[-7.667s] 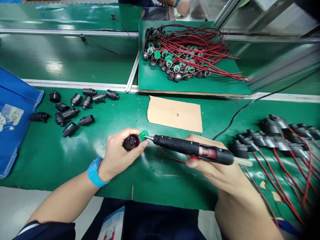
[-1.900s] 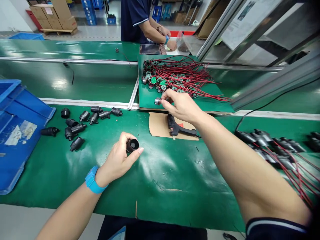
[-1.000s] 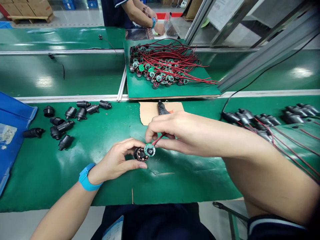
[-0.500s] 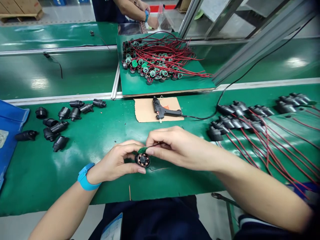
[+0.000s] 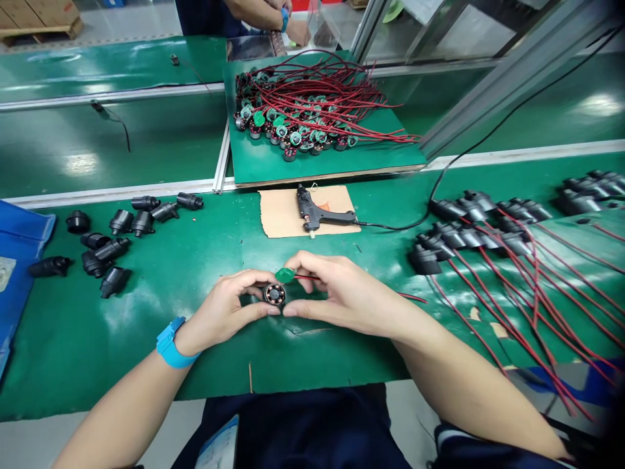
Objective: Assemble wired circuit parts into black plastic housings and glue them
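Observation:
My left hand [image 5: 227, 306] is closed around a small motor [image 5: 274, 294], its thumb below and fingers above. The motor's round face shows copper windings in a black ring, facing me. A round green circuit board [image 5: 284, 275] stands tilted above the motor's upper right edge. My right hand [image 5: 336, 290] curls in from the right. Its index finger lies at the board and its thumb tip touches the motor's lower right side. A red wire [image 5: 307, 277] runs from the board under my right hand, and a red wire end shows beyond the wrist.
A glue gun [image 5: 322, 212] rests on cardboard [image 5: 278, 218] ahead. Several black housings [image 5: 114, 280] lie at left by a blue bin [image 5: 19, 280]. More housings [image 5: 446, 238] with red wires stand at right. Wired motors [image 5: 293, 137] fill a raised green board [image 5: 273, 170]. A co-worker's arms [image 5: 263, 16] are beyond.
My right thumb has moved from the wire down to the motor's side. The green board shows its flat face more. Both hands shifted slightly upward in view.

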{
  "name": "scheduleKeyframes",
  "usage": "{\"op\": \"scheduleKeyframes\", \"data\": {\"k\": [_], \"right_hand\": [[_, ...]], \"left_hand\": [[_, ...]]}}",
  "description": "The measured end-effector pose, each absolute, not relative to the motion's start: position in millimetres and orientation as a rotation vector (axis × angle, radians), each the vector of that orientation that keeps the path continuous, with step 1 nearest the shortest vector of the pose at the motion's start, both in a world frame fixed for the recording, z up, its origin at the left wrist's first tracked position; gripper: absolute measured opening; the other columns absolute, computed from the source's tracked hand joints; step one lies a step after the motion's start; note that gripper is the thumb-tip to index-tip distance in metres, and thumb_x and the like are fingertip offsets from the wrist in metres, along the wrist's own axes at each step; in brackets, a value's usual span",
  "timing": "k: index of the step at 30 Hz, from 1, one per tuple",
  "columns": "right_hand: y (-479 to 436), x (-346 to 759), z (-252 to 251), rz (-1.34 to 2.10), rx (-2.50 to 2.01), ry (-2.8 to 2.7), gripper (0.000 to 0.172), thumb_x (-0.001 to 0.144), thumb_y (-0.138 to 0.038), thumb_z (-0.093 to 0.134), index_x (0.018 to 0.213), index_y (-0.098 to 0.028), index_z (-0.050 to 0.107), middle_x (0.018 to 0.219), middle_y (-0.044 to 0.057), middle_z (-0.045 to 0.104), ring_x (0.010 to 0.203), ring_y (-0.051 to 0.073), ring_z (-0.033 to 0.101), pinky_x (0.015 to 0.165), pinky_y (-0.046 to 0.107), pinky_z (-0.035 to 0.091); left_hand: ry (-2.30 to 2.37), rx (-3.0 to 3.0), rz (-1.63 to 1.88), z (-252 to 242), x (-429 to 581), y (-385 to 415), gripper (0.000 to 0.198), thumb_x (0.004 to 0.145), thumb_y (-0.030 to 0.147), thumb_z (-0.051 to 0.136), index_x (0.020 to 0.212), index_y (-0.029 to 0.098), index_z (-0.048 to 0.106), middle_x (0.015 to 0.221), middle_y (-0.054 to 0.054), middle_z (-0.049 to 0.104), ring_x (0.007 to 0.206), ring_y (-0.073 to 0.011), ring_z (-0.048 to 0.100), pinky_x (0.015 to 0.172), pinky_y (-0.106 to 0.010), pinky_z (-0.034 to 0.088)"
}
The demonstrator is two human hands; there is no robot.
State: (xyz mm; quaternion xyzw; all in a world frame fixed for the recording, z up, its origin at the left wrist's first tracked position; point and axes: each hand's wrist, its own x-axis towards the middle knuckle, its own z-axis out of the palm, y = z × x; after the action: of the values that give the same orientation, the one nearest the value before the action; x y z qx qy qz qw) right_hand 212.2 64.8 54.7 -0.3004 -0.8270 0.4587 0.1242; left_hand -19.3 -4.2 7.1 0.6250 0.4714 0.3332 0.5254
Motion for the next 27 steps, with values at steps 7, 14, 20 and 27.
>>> {"op": "scheduleKeyframes", "data": {"k": [7, 14, 20, 27], "right_hand": [[59, 208, 30, 1.361, -0.766, -2.192, 0.031, 0.086, -0.033, 0.08, 0.113, -0.02, 0.07, 0.088, -0.002, 0.07, 0.065, 0.009, 0.05, 0.057, 0.022, 0.038], [51, 203, 24, 1.312, -0.673, -2.201, 0.023, 0.088, -0.027, 0.073, 0.109, -0.019, 0.074, 0.079, -0.002, 0.072, 0.055, 0.007, 0.046, 0.054, 0.021, 0.039], [49, 201, 18, 1.177, -0.682, -2.281, 0.028, 0.086, -0.024, 0.07, 0.113, -0.02, 0.072, 0.077, -0.001, 0.071, 0.058, 0.01, 0.053, 0.055, 0.023, 0.042], [62, 214, 37, 1.4, -0.768, -2.321, 0.041, 0.091, -0.018, 0.064, 0.132, -0.023, 0.058, 0.079, -0.004, 0.056, 0.066, 0.011, 0.053, 0.058, 0.022, 0.042]], "left_hand": [[1.125, 1.137, 0.769, 7, -19, -4, 0.042, 0.07, 0.029, 0.093, 0.101, 0.018, 0.067, 0.096, -0.003, 0.076, 0.075, -0.016, 0.075, 0.069, -0.026, 0.062], [0.881, 0.908, 0.806, 8, -20, -4, 0.039, 0.071, 0.02, 0.093, 0.09, 0.017, 0.059, 0.103, -0.002, 0.068, 0.087, -0.014, 0.071, 0.071, -0.023, 0.059], [0.904, 0.986, 0.73, 13, -19, -6, 0.037, 0.077, 0.021, 0.088, 0.096, 0.02, 0.057, 0.11, -0.004, 0.066, 0.1, -0.0172, 0.068, 0.084, -0.03, 0.059], [1.227, 1.476, 0.843, 6, -16, -5, 0.033, 0.081, 0.035, 0.085, 0.107, 0.021, 0.069, 0.109, -0.005, 0.072, 0.095, -0.0205, 0.071, 0.085, -0.035, 0.059]]}}
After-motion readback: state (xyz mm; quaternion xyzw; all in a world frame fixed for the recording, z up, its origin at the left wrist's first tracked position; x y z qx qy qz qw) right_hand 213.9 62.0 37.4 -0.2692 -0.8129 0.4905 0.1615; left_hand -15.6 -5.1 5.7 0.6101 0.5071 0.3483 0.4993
